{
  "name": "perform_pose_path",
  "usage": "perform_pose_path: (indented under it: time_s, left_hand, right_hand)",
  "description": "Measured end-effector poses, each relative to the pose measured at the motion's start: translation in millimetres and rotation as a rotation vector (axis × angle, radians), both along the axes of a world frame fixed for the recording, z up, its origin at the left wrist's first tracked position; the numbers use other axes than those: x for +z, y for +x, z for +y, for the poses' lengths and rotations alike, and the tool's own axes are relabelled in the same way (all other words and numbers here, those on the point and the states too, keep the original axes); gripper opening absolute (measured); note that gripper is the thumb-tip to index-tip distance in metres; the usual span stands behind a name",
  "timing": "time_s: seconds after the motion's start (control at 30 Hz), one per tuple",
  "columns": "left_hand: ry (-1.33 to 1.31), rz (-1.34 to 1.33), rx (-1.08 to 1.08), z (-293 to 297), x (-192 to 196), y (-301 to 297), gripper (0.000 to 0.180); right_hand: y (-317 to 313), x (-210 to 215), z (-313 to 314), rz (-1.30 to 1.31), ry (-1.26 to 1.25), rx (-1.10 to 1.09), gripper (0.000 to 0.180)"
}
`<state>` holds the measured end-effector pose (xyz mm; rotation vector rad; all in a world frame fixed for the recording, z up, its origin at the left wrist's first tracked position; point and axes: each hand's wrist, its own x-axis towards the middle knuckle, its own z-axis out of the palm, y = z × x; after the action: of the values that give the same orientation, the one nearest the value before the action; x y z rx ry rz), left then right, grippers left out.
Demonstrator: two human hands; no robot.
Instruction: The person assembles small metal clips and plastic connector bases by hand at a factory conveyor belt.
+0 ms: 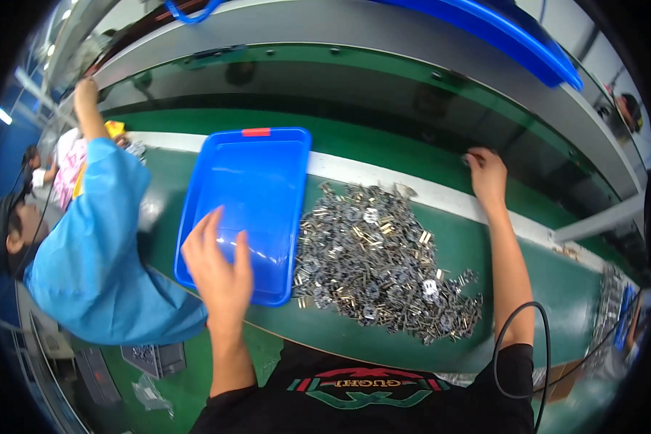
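Looks barely started: left hand (220,271) hovers with loose, empty fingers over the bare blue tray (249,210), right hand (487,176) holds nothing past the untouched parts pile (380,260) between them on the table (484,239).

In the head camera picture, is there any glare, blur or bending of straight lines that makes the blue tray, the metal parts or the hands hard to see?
Head view: the white table edge bends strongly, as fisheye does; pale glare streaks lie on the blue tray; the left hand looks slightly blurred; the right hand is sharper; the pile of metal parts is evenly lit, but single pieces are too small to tell.
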<state>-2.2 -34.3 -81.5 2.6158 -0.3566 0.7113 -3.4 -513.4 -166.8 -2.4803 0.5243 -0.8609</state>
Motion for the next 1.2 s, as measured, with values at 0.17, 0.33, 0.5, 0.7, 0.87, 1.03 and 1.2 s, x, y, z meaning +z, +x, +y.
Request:
perform_pose_path:
  time_s: [0.17,0.33,0.5,0.7,0.87,1.03,1.2]
  left_hand:
    - [0.192,0.161,0.51,90,-47,-18,0.059]
    - [-0.184,0.308,0.5,108,-67,-5,0.052]
    - [-0.692,0.211,0.543,136,-93,-9,0.071]
    - [-1.295,0.444,0.282,139,-72,-24,0.065]
    - [-1.525,0.437,-0.029,147,-62,-51,0.072]
    - [-1.648,0.19,-0.186,117,-58,-94,0.083]
    - [-1.864,0.327,-0.36,55,-62,-109,0.088]
  right_hand:
    - [14,-9,-12,0.039,-0.17,0.002,0.019]
    - [1,9,-3,0.151,-0.299,-0.137,0.036]
    - [-26,66,96,-0.067,-0.319,0.263,0.033]
    - [-81,104,223,-0.063,-0.278,0.753,0.026]
    - [-115,109,265,-0.054,-0.051,0.866,0.04]
    - [-137,118,309,0.322,0.81,0.966,0.101]
    - [-171,82,296,0.055,0.792,0.649,0.077]
